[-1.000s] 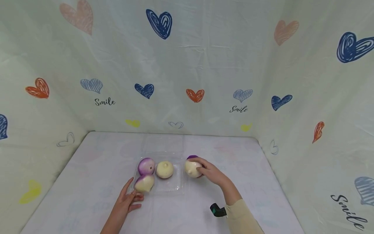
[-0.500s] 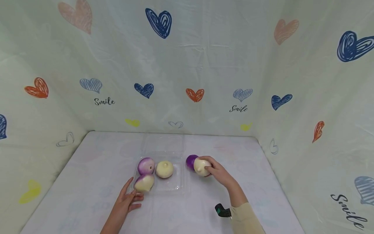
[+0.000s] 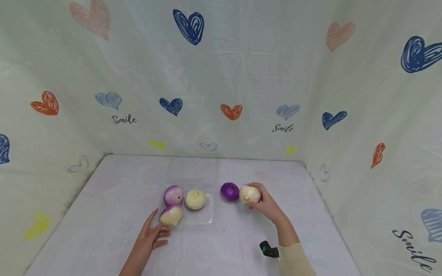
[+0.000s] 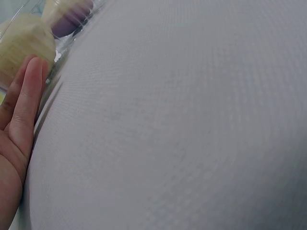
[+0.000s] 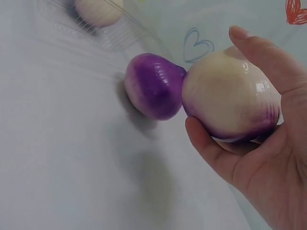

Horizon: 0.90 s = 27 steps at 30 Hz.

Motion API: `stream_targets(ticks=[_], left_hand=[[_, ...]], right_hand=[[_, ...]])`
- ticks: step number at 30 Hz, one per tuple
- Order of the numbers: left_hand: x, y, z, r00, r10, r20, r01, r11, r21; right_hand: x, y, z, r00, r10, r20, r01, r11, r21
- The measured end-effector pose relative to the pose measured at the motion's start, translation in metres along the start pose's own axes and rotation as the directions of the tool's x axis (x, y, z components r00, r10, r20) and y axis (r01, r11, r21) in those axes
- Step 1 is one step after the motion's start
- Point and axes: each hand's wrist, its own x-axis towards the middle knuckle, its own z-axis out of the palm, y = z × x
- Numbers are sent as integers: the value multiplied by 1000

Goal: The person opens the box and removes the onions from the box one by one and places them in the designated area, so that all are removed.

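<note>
My right hand [image 3: 266,201] grips a cream and purple turnip [image 3: 249,194], fingers and thumb round its sides. Its shadow in the right wrist view falls apart from it, so it hangs above the table. Just left of it lies a deep purple turnip [image 3: 229,191], also seen in the right wrist view. A clear plastic clamshell box [image 3: 207,219] stands open with three turnips inside: a purple one [image 3: 173,196], a cream one [image 3: 195,199] and a two-toned one [image 3: 171,216]. My left hand [image 3: 149,235], fingers extended, rests at the box's near left corner.
The box's transparent lid [image 3: 192,169] lies folded back behind it. A small black device [image 3: 268,250] sticks out by my right sleeve [image 3: 296,260]. A pale curtain [image 3: 248,76] printed with hearts encloses the white table [image 3: 117,214] at the back and sides.
My right hand has carried its turnip to the right, away from the box. The deep purple turnip, mostly hidden before, now shows in full. My left hand has stayed put.
</note>
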Motion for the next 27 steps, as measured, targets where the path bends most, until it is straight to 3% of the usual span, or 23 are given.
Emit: stream_targets(ticks=[10,27], left_hand=[[0,0,0,1000,8,3,-8,1000,3],[-1,1,0,1000,16,0,-16,1000,5]], right_hand=[[4,23,-2,987,87,-137,-91,995,-27],[10,45,-2,976,110,-187,-123,990,-62]])
